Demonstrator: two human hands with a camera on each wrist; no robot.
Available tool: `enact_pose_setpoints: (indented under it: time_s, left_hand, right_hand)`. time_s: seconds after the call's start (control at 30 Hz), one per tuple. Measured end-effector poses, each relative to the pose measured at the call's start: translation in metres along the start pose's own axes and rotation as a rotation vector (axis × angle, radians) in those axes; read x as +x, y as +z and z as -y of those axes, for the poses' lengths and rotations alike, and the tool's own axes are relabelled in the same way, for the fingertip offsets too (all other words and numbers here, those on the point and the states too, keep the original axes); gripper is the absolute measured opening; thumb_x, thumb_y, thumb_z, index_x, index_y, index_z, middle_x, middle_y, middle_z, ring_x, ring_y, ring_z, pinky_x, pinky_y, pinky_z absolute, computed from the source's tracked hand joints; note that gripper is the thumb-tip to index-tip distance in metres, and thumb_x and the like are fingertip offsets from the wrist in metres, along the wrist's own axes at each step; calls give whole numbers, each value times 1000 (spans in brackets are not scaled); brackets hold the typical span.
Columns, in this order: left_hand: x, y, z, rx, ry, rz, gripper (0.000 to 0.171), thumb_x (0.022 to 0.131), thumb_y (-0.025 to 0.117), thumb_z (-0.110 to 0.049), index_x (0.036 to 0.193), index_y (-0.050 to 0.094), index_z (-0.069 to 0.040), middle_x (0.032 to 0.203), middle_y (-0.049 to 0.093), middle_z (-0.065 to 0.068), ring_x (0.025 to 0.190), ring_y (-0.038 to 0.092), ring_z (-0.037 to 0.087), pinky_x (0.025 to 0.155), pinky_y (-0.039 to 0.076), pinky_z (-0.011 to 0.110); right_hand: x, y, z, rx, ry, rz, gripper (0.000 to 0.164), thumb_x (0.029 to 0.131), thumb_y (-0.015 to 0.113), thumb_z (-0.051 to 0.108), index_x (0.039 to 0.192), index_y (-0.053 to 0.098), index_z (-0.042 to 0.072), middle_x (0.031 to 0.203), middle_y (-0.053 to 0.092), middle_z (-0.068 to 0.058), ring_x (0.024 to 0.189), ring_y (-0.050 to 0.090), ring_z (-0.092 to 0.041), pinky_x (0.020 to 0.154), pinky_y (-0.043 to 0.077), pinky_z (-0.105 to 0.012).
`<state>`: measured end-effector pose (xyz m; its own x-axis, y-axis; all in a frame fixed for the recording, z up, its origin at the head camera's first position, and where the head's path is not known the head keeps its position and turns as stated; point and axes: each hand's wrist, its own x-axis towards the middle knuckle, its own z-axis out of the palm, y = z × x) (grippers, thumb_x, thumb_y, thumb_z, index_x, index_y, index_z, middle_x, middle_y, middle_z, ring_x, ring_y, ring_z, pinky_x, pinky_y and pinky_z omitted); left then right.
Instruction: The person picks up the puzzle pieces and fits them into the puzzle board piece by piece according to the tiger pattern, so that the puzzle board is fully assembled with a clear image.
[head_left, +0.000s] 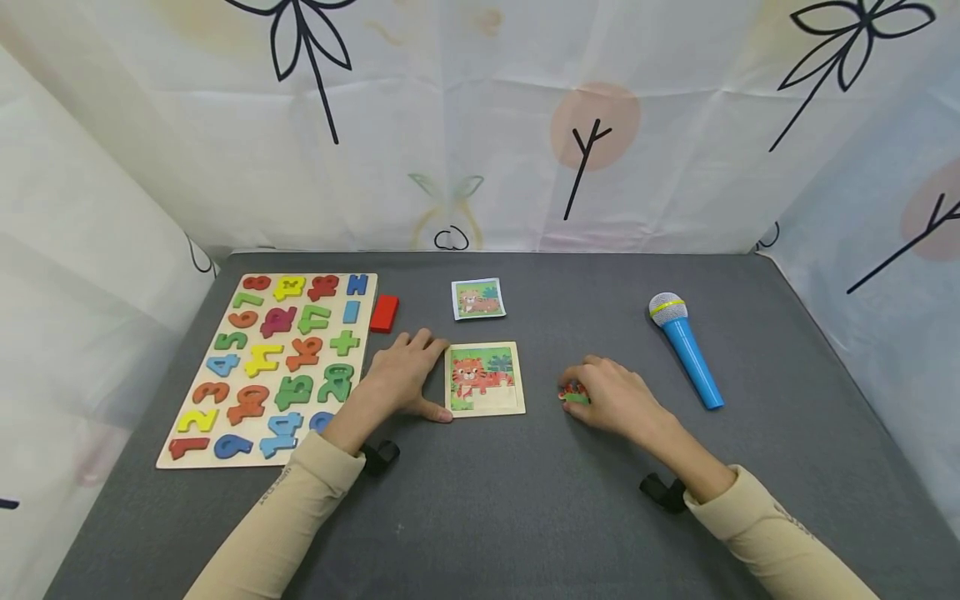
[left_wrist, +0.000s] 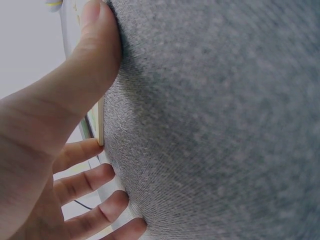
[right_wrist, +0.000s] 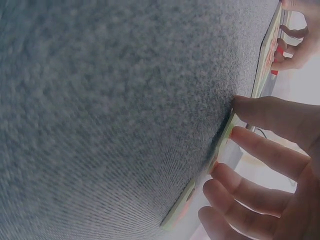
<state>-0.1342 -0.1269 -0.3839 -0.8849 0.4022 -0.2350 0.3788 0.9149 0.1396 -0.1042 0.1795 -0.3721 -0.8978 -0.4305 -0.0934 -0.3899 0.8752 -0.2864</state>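
Note:
A small square wooden jigsaw board [head_left: 498, 403] lies mid-table, with a tiger picture on it and bare wood at its lower right. My left hand [head_left: 405, 372] rests along its left side, thumb at the lower corner and index finger at the upper one; the fingers are spread. To the right of the board, my right hand [head_left: 611, 396] holds a colourful jigsaw piece [head_left: 576, 398] between thumb and fingers, low over the table. In the right wrist view the thin green edge of this piece [right_wrist: 222, 142] shows at the fingertips, and another piece [right_wrist: 179, 205] lies beyond.
A wooden board of coloured numbers [head_left: 247, 350] lies at the left, with a red block [head_left: 385, 313] beside it. Behind the jigsaw is a tiger picture card [head_left: 478, 298]. A blue toy microphone [head_left: 692, 354] lies at the right. Printed cloth [head_left: 495, 125] hangs behind the table.

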Motion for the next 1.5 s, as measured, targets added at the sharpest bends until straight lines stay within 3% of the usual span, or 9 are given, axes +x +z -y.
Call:
enact_pose_setpoints:
  time_s: [0.3,0.7,1.13,1.5]
  left_hand:
    - [-1,0,1,-15,-3,3,108,66,89,-63,151,46,-11,142,51,16,121,52,35,89,55,55]
    - [-1,-2,-1,-18,-8,11,108,66,89,-63,152,45,-12,142,50,15,122,51,34,89,55,55]
    - [0,-1,0,-4,-8,-5,108,66,89,-63,150,47,-11,139,52,15,119,52,34,87,56,54]
    - [-1,-1,-1,-3,-9,-6,108,65,89,-64,150,47,-11,137,52,14,118,53,33,87,57,54]
  right_hand:
    - [5,3,9,1,-26,-21,19,86,81,18,104,77,12,95,68,-7,76,56,-16,57,46,-30]
    - [27,1,47,32,-81,-11,21,87,80,22,106,77,13,82,56,-1,69,46,-14,52,34,-25]
    - [43,13,76,37,-120,19,21,86,82,25,105,77,17,83,56,1,67,45,-12,51,34,-25]
    - [51,23,87,37,-161,19,23,85,83,28,105,76,18,83,56,1,65,45,-12,49,35,-26]
